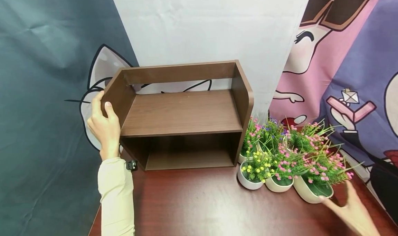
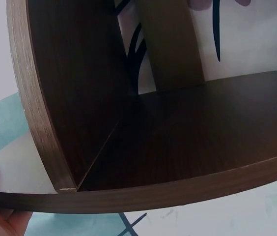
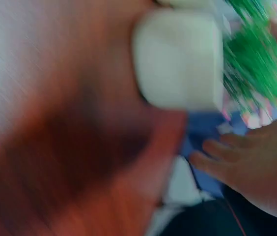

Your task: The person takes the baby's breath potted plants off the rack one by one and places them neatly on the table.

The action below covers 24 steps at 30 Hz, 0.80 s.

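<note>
A dark brown two-tier wooden shelf (image 1: 183, 111) stands against the backdrop. My left hand (image 1: 105, 125) grips the front edge of its left side panel (image 2: 45, 123); in the left wrist view, thumb and fingers (image 2: 1, 221) lie on opposite faces of the panel. At the lower right, my right hand (image 1: 351, 208) is spread beside a white oblong pot (image 1: 308, 191) of pink artificial flowers. In the blurred right wrist view, the fingers reach near this pot (image 3: 178, 61) and its greenery (image 3: 256, 59); whether they touch it, I cannot tell.
Several more potted artificial plants crowd right of the shelf, including a yellow-flowered one (image 1: 256, 167) and a purple-flowered one (image 1: 270, 135). The reddish-brown table (image 1: 199, 201) extends in front. Printed cloth (image 1: 211, 25) hangs behind and at both sides.
</note>
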Each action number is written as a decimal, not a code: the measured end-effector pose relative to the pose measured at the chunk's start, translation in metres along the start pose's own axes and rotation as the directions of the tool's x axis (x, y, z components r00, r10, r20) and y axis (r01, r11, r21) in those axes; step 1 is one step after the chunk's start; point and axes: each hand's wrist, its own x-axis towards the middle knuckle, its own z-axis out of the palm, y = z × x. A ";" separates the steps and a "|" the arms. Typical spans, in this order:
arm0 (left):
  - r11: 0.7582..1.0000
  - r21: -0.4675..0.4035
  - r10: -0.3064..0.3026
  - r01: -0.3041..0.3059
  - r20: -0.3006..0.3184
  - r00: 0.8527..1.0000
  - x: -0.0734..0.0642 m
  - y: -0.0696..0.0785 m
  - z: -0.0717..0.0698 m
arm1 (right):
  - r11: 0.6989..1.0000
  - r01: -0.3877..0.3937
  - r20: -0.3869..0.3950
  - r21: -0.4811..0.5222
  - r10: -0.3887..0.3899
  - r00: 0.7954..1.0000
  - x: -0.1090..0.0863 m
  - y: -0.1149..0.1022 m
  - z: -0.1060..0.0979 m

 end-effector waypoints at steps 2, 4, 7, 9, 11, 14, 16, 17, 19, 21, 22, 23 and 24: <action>1.000 0.004 -0.003 0.003 -0.002 1.000 0.001 -0.001 -0.001 | 0.999 0.043 -0.030 0.009 -0.043 0.999 0.003 -0.003 0.016; 1.000 0.005 -0.004 0.004 0.000 1.000 0.002 -0.002 -0.001 | 0.999 0.043 -0.065 -0.006 -0.043 0.997 0.004 -0.006 0.028; 1.000 0.001 0.008 -0.008 0.014 1.000 0.002 -0.003 0.001 | 0.999 -0.031 -0.131 -0.031 0.026 0.991 0.003 -0.008 0.039; 1.000 -0.008 0.012 -0.012 0.020 1.000 0.001 -0.001 0.002 | 0.995 -0.088 -0.157 -0.047 0.080 0.984 0.001 -0.009 0.041; 1.000 -0.014 0.013 -0.012 0.022 1.000 0.001 0.000 0.001 | 0.990 -0.134 -0.179 -0.040 0.125 0.976 -0.001 -0.009 0.041; 1.000 -0.016 0.008 -0.008 0.016 1.000 0.000 0.002 -0.001 | 0.984 -0.176 -0.202 -0.027 0.167 0.965 -0.006 -0.007 0.039; 1.000 -0.015 0.005 -0.005 0.013 1.000 0.000 0.003 -0.002 | 0.976 -0.217 -0.218 -0.017 0.208 0.953 -0.009 -0.004 0.035; 1.000 -0.014 0.006 -0.006 0.013 1.000 0.001 0.003 -0.002 | 0.970 -0.242 -0.225 -0.011 0.234 0.946 -0.011 -0.001 0.032; 1.000 -0.015 0.006 -0.006 0.014 1.000 0.001 0.003 -0.002 | 0.955 -0.295 -0.233 -0.004 0.286 0.929 -0.013 0.004 0.026; 1.000 -0.014 0.007 -0.007 0.018 1.000 0.001 0.001 -0.002 | 0.932 -0.361 -0.229 0.001 0.352 0.908 -0.015 0.010 0.019; 1.000 -0.013 0.008 -0.008 0.019 1.000 0.001 0.001 -0.001 | 0.918 -0.396 -0.226 0.004 0.387 0.894 -0.015 0.013 0.016; 1.000 -0.010 0.008 -0.008 0.024 1.000 0.001 0.000 -0.001 | 0.903 -0.430 -0.225 0.004 0.420 0.879 -0.016 0.016 0.013; 1.000 -0.008 0.008 -0.008 0.026 1.000 0.001 -0.001 0.000 | 0.886 -0.463 -0.225 0.002 0.452 0.863 -0.017 0.019 0.011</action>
